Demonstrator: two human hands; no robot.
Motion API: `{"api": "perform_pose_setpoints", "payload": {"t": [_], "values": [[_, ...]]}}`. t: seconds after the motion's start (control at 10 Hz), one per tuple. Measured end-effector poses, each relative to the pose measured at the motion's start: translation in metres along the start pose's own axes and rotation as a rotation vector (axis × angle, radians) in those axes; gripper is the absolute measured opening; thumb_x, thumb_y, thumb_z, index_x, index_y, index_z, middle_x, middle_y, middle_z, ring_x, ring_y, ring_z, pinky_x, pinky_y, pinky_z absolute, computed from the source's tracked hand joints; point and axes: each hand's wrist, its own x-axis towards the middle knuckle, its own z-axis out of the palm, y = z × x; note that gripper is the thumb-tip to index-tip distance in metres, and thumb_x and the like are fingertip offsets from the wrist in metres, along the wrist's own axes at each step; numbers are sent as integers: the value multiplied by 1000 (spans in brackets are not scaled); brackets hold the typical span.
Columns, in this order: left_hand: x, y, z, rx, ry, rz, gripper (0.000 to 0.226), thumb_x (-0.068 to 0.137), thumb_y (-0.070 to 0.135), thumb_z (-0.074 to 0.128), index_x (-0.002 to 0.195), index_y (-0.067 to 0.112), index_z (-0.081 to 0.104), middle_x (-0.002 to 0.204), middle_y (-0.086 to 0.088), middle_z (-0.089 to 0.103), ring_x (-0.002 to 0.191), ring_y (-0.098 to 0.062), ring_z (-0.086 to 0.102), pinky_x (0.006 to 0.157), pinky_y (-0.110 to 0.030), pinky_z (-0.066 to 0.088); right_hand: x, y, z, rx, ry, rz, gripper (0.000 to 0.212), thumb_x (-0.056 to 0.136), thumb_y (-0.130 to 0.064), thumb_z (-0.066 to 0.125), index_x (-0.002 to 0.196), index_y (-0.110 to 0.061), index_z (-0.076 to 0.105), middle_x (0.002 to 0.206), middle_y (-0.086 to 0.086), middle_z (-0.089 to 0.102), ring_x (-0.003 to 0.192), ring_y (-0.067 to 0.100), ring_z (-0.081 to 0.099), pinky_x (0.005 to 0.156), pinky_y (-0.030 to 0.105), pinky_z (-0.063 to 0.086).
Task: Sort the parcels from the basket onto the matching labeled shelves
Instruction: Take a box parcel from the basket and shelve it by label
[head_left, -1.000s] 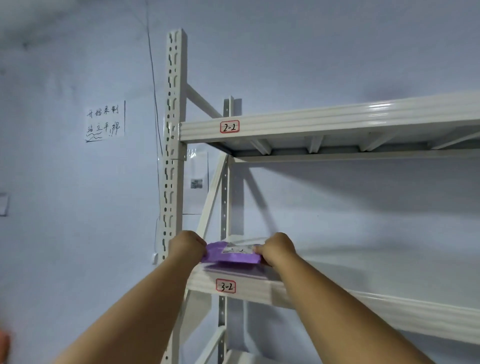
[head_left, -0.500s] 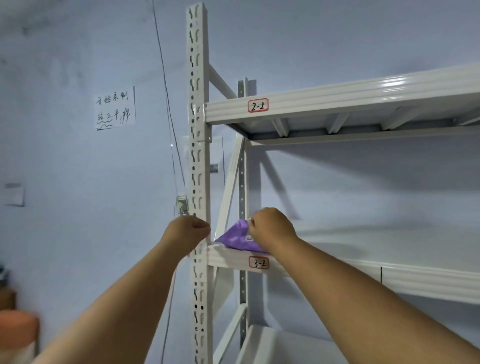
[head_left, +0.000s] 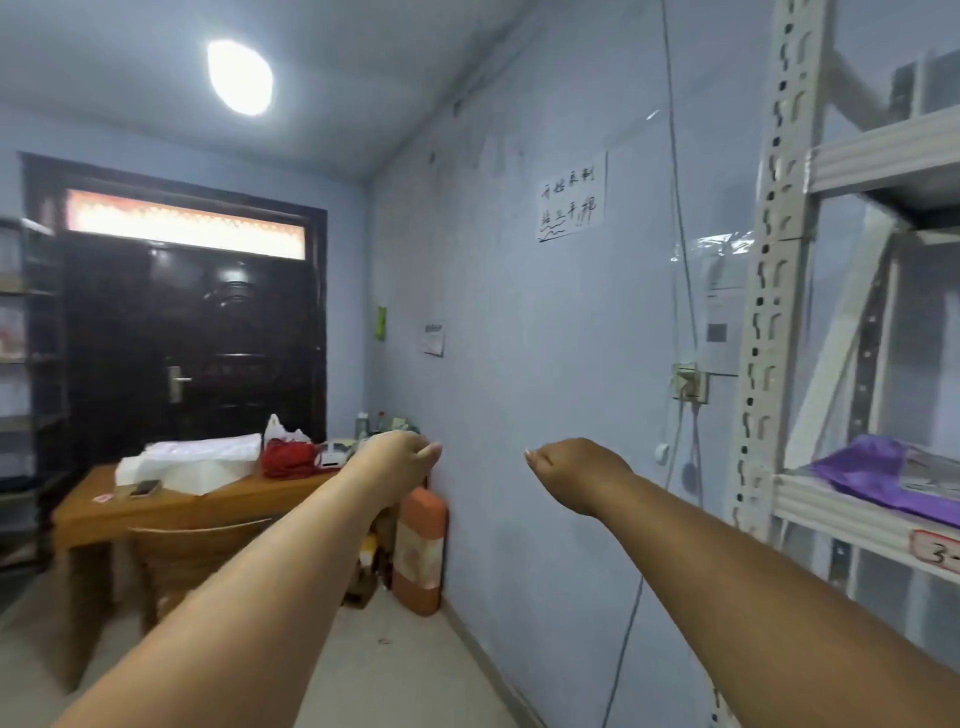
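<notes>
Purple parcel (head_left: 878, 470) on shelf (head_left: 852, 514), both hands (head_left: 402, 460) empty.

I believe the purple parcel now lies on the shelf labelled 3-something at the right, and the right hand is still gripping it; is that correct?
Not quite. The purple parcel does lie on the shelf at the right, but the right hand is not gripping it: the head view shows that hand well to the left of the rack, in front of the wall, loosely curled and holding nothing.

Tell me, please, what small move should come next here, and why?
Probably turn further away from the rack toward the basket, which is not in view. The purple parcel lies on the shelf whose label starts with 3, and the left hand and right hand hold nothing.
</notes>
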Motion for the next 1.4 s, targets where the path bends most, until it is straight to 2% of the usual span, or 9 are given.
{"api": "perform_pose_setpoints", "payload": {"t": [0.2, 0.3, 0.4, 0.5, 0.7, 0.8, 1.0, 1.2, 1.4], "values": [[-72, -72, -56, 119, 41, -323, 48, 99, 46, 35, 111, 10, 64, 111, -11, 66, 105, -31, 60, 89, -37, 46, 27, -73, 29, -16, -116, -206, 67, 99, -58, 11, 128, -20, 58, 140, 11, 52, 131, 31, 43, 108, 46, 35], [-105, -87, -72, 134, 75, -454, 49, 101, 42, 31, 116, 6, 61, 116, -16, 63, 110, -34, 57, 93, -39, 43, 39, -92, 38, -38, -128, -318, 81, 86, -67, -4, 145, -32, 39, 152, 11, 39, 143, 34, 27, 116, 52, 21], [-129, -92, -70, 156, 87, -560, 56, 102, 44, 25, 119, 2, 59, 123, -20, 60, 114, -36, 54, 97, -41, 40, 20, -110, 43, -45, -145, -380, 57, 101, -49, 6, 152, -32, 24, 156, 8, 33, 146, 32, 21, 117, 53, 12], [-142, -93, -53, 170, 62, -669, 61, 102, 48, 21, 137, 7, 49, 143, -14, 48, 132, -31, 43, 108, -40, 33, 27, -109, 51, -4, -134, -412, 67, 98, -59, 6, 150, -28, 34, 156, 6, 33, 148, 29, 18, 120, 53, 7], [-142, -113, -1, 123, 8, -737, 60, 101, 53, 22, 140, 14, 47, 143, -9, 49, 132, -29, 44, 107, -42, 35, 34, -102, 114, 34, -199, -383, 63, 100, -51, 9, 149, -24, 36, 157, 6, 30, 149, 30, 13, 119, 56, 5], [-148, -128, 47, 87, -24, -736, 54, 102, 49, 24, 137, 17, 50, 139, -8, 52, 128, -29, 47, 103, -41, 38, 38, -94, 165, -21, -282, -374, 58, 101, -47, 7, 152, -29, 27, 159, 6, 25, 148, 34, 11, 117, 58, 8], [-206, -196, 192, -9, -134, -755, 46, 101, 43, 28, 126, 17, 57, 131, -13, 58, 119, -34, 51, 99, -40, 42, 5, -58, 326, 107, -372, -271, 52, 103, -44, 17, 145, -27, 42, 158, 7, 28, 148, 31, 14, 118, 51, 10], [-313, -263, 389, -77, -333, -908, 44, 101, 35, 30, 125, 9, 55, 129, -16, 59, 118, -34, 53, 98, -42, 43, -95, 2, 563, 9, -679, -230, 52, 104, -40, 17, 149, -20, 35, 156, 7, 34, 145, 25, 26, 120, 39, 16], [-441, -320, 589, -228, -590, -1132, 42, 103, 36, 30, 126, 11, 54, 126, -14, 59, 111, -30, 54, 80, -30, 36, -227, 49, 770, 187, -1043, 124, 51, 105, -42, 24, 136, -13, 51, 140, 17, 51, 129, 35, 45, 107, 41, 33]]}}
